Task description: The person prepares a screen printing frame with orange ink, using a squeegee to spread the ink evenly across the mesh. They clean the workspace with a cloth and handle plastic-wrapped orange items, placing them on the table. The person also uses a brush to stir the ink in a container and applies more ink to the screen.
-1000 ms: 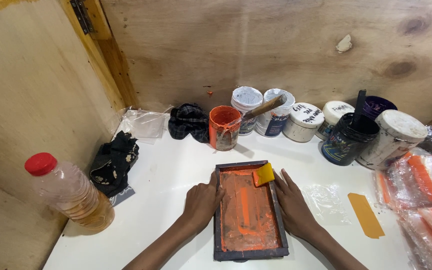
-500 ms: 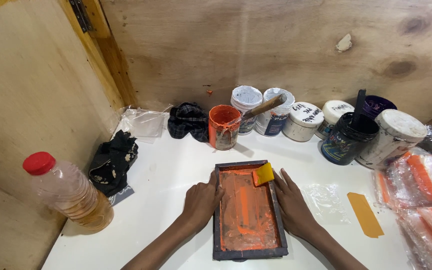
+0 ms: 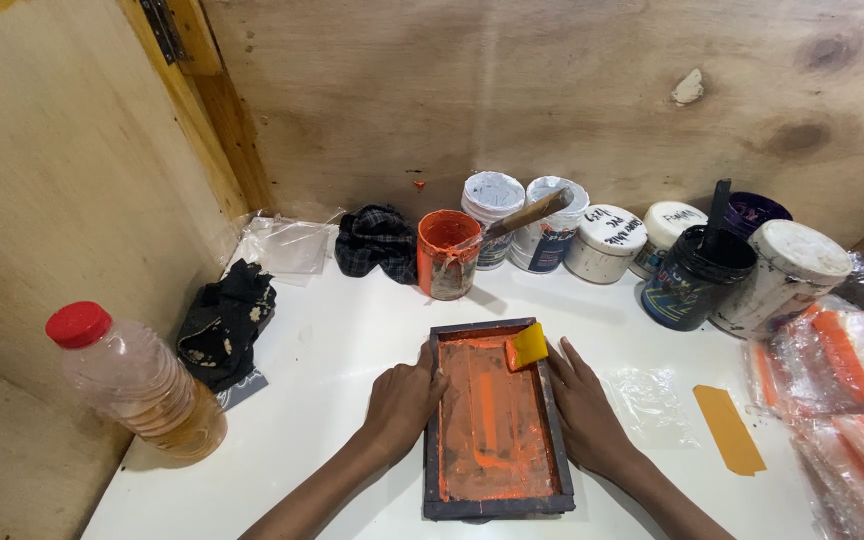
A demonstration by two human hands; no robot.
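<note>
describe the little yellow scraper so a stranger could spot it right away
On the white table, between the two hands, lies a dark rectangular frame smeared with orange ink. The small yellow plastic scraper rests at its far right corner. It is the only yellow piece on the orange.

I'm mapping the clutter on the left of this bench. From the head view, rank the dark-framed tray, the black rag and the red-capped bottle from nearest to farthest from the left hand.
1. Dark-framed tray: the left hand rests against its left edge.
2. Black rag: further left, toward the side wall.
3. Red-capped bottle: farthest left, at the table's edge.
</note>
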